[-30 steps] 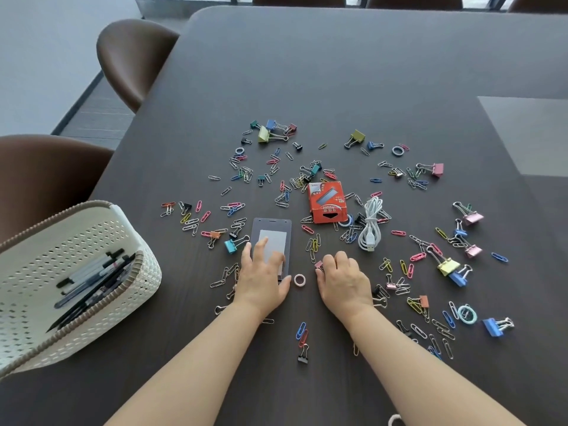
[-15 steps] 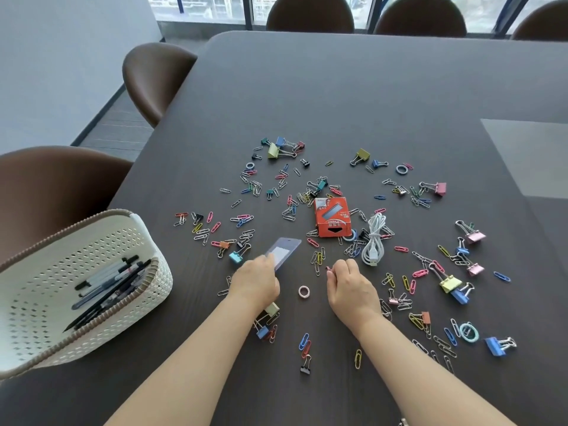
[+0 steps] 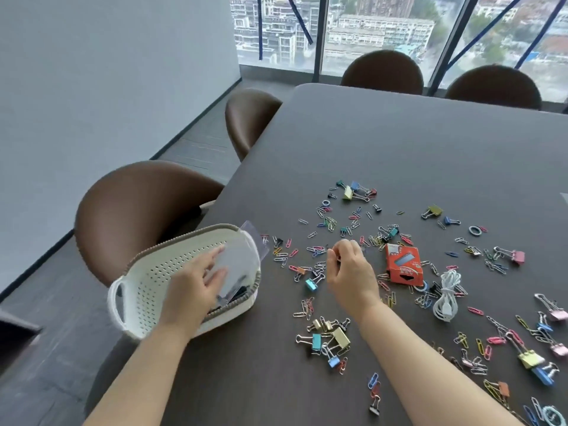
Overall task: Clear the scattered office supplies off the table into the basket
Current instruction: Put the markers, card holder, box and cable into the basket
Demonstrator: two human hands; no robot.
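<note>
a single wide-angle view from the person's head, looking forward and down across the dark table; it hangs close over both forearms at the near edge; the basket sits near left; chairs and windows lie far beyond.

The dark table is strewn with coloured paper clips and binder clips, among which an orange box and a coiled white cable are laid, while a white perforated basket is set at its left edge.
</note>
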